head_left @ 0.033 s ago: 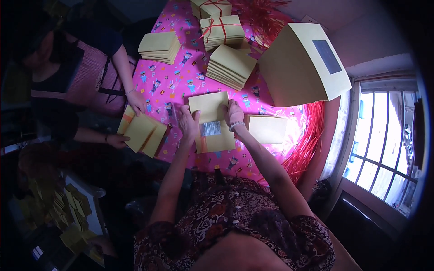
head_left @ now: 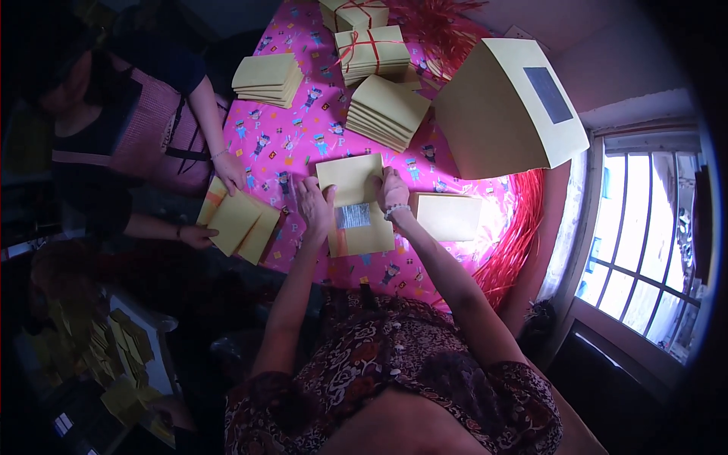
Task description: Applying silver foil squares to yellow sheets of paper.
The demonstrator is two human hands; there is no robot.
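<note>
Between my hands is a piece of folded yellow paper (head_left: pixel 355 178) with a shiny silver patch and an orange stripe on its lower half. My left hand (head_left: pixel 315 206) grips its left edge, the thumb on top and the fingers on the outer side. On the opposite edge, my right hand (head_left: pixel 393 193), with a beaded bracelet at the wrist, is closed on it too. Just right of that hand lies a flat yellow paper stack (head_left: pixel 451 218). Farther off sits a stack of folded yellow paper (head_left: pixel 388 114).
A pink patterned cloth (head_left: pixel 284 152) covers the table. Beyond are red-tied bundles (head_left: pixel 371 53), another folded stack (head_left: pixel 267 78) and red strands (head_left: pixel 523 243). A large yellow paper block (head_left: pixel 500 114) stands right. At left, a co-worker's hands (head_left: pixel 199 236) hold yellow paper (head_left: pixel 243 224).
</note>
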